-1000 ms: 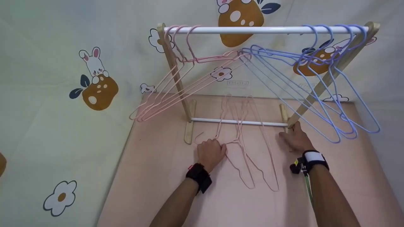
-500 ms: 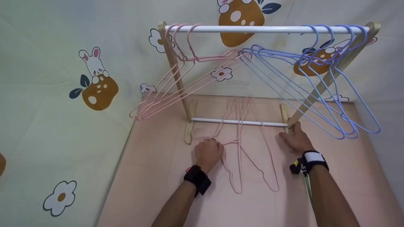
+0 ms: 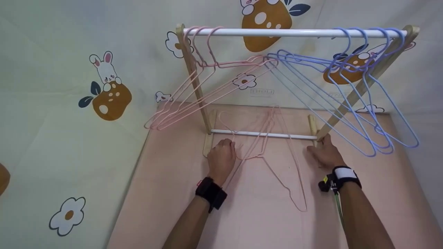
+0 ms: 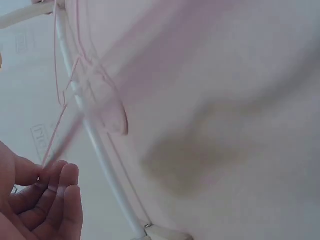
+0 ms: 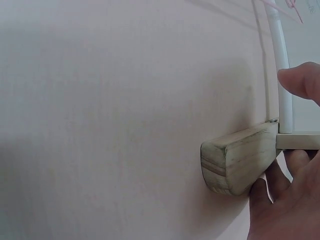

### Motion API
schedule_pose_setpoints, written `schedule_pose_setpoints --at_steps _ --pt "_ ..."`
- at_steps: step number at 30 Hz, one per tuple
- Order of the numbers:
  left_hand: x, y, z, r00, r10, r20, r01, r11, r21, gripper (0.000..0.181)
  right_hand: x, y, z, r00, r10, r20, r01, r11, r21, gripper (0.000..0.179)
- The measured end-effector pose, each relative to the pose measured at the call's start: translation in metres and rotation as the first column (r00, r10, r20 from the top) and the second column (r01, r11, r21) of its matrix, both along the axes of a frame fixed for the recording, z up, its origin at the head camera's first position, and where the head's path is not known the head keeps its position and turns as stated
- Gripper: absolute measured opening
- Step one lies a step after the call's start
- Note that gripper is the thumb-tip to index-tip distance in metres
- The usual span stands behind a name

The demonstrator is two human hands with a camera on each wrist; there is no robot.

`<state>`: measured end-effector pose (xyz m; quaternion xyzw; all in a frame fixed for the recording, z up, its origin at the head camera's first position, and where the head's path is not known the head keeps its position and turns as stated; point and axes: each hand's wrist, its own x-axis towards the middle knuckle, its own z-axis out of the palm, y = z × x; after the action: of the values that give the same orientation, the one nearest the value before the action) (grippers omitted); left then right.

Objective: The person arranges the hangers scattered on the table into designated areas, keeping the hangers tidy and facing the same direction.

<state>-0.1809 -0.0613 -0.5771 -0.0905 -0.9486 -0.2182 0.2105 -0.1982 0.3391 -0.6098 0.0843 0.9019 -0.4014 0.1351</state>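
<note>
My left hand (image 3: 221,157) pinches a thin pink clothes hanger (image 4: 53,136) between thumb and fingers, holding it up in front of the rack's white lower bar (image 3: 228,132). The hanger's hook points up and left. A second pink hanger (image 3: 298,173) leans against that bar, just right of the held one. At the right end my right hand (image 3: 327,152) grips the foot of the wooden post of the clothes rack (image 3: 327,127), its thumb in front and fingers behind. The right wrist view shows the thumb beside the white bar and the wooden foot (image 5: 250,162) near the fingers.
Along the white top bar (image 3: 263,33), pink hangers (image 3: 211,46) hang at the left and several blue hangers (image 3: 349,43) at the right. The rack stands on a pink surface (image 3: 166,193) against a printed wall (image 3: 41,138).
My left hand has moved left and slightly up, drawing one pink hanger away from the other and turning it so its hook rises. My right hand stays at the post.
</note>
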Motion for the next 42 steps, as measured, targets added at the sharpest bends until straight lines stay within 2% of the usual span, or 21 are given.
schedule_pose_setpoints --at_steps 4,11,20,24,30,35,42 --pt "-0.001 -0.003 0.007 1.0 0.015 -0.006 -0.015 0.999 0.04 0.013 0.0 0.0 -0.002 1.0 0.003 -0.002 -0.003 1.0 0.003 0.091" --pt "-0.001 -0.011 0.02 0.993 -0.007 -0.116 0.017 0.996 0.087 0.007 0.0 0.001 -0.002 1.0 -0.01 0.003 0.01 1.0 -0.01 0.09" --pt "0.001 -0.02 0.062 0.974 0.007 -0.226 0.024 0.991 0.135 0.012 0.001 0.001 -0.003 1.0 -0.027 0.014 0.028 0.998 -0.051 0.095" --pt "0.003 -0.02 0.084 0.95 0.002 -0.312 0.037 0.992 0.117 0.014 0.001 0.0 -0.001 1.0 -0.026 0.018 0.027 0.998 -0.058 0.092" --pt "0.01 -0.022 0.117 0.913 0.012 -0.407 0.03 0.995 0.095 0.014 0.001 0.0 -0.001 1.0 -0.019 0.019 0.019 1.0 -0.017 0.095" --pt "0.016 -0.022 0.15 0.876 0.029 -0.481 0.039 0.991 0.131 0.014 0.0 -0.001 0.0 1.0 -0.016 0.011 0.016 1.0 -0.006 0.092" --pt "0.011 -0.021 0.19 0.821 0.069 -0.566 0.041 0.983 0.179 0.015 0.001 0.001 -0.002 1.0 -0.02 0.014 0.02 1.0 -0.018 0.092"
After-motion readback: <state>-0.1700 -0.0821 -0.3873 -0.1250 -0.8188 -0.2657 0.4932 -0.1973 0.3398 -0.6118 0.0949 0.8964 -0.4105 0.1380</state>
